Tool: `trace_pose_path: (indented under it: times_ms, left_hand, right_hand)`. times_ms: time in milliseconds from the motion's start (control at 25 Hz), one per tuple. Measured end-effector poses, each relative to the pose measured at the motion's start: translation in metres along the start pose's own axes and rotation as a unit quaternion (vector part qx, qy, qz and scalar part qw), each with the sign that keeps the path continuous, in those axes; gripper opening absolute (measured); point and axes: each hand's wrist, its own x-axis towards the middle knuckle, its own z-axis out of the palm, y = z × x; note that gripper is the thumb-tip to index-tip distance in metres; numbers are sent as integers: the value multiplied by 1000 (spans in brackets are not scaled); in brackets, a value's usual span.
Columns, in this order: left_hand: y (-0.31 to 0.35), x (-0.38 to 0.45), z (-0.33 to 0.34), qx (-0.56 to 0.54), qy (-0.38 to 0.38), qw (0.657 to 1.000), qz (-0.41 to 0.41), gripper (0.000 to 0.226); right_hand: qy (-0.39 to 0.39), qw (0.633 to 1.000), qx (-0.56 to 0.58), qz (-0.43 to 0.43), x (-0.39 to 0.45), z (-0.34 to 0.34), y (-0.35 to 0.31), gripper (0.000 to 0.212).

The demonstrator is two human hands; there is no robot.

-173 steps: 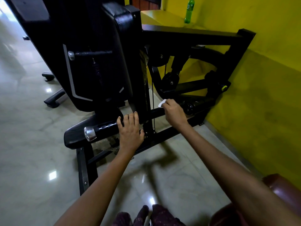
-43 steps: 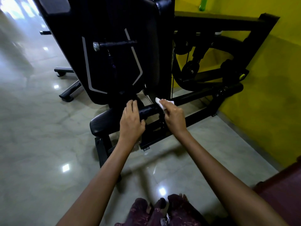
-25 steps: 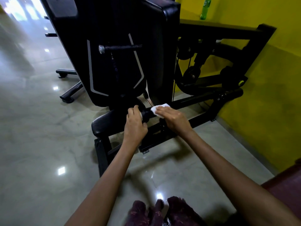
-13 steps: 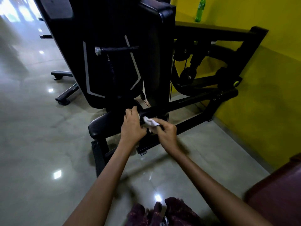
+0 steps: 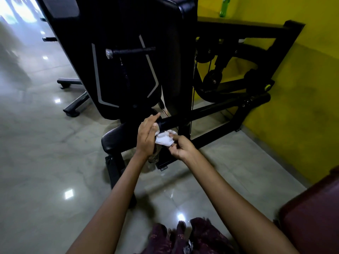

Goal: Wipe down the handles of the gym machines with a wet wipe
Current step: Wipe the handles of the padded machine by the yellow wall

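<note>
The black gym machine's lower handle bar point(image 5: 176, 121) runs left to right at mid-frame. A crumpled white wet wipe point(image 5: 164, 139) sits just below the bar's left end, between my two hands. My right hand point(image 5: 181, 147) pinches the wipe's right side with its fingertips. My left hand point(image 5: 146, 137) has its fingers stretched toward the bar's end, and its palm lies against the wipe's left side. Whether its fingertips touch the bar is unclear. A second handle point(image 5: 131, 51) with a chrome end cap juts out higher up on the machine.
A black seat pad point(image 5: 117, 138) and frame legs stand below the hands on the glossy tiled floor point(image 5: 45, 171). A yellow wall point(image 5: 302, 110) closes the right side, with a green bottle point(image 5: 224, 8) on its ledge. A maroon padded seat point(image 5: 311, 208) is at lower right.
My right hand has dropped off the bar with the wipe and now holds it below the bar. My left hand has let go of the handle and straightened its fingers beside the wipe.
</note>
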Motion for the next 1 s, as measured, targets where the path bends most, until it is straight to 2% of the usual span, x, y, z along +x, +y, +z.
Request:
trace_pose_path:
  times_ms: [120,240,400,520,680,760,840,920,1000]
  left_hand:
    - [-1,5,-2,-50,-2,999,-12,38]
    - [-4,4,-2,-48,3,999,5,36]
    - [-4,7,-1,-40,2,999,2,33]
    - [-7,6,0,-42,13,999,17,37]
    - [-8,5,0,-35,13,999,26,34]
    - [-4,7,0,-22,8,1000,21,30]
    - [-3,9,-1,6,17,1000,24,29]
    - [-5,10,-4,62,27,997,38,31]
    - [-2,9,-5,151,25,987,39,36]
  right_hand:
    - [31,999,8,-2,4,15,2,32]
    - [40,999,-3,29,0,15,7,30]
    - [64,998,3,10,1,10,-10,30]
    - [58,997,-29,35,-1,22,5,34]
    - [70,997,24,21,-6,7,-8,36]
    - [83,996,41,-3,-4,9,-17,34]
    - [81,996,31,12,-4,17,-12,32]
    - [72,997,19,18,-5,16,-4,32]
    - [76,996,51,21,-5,4,-14,33]
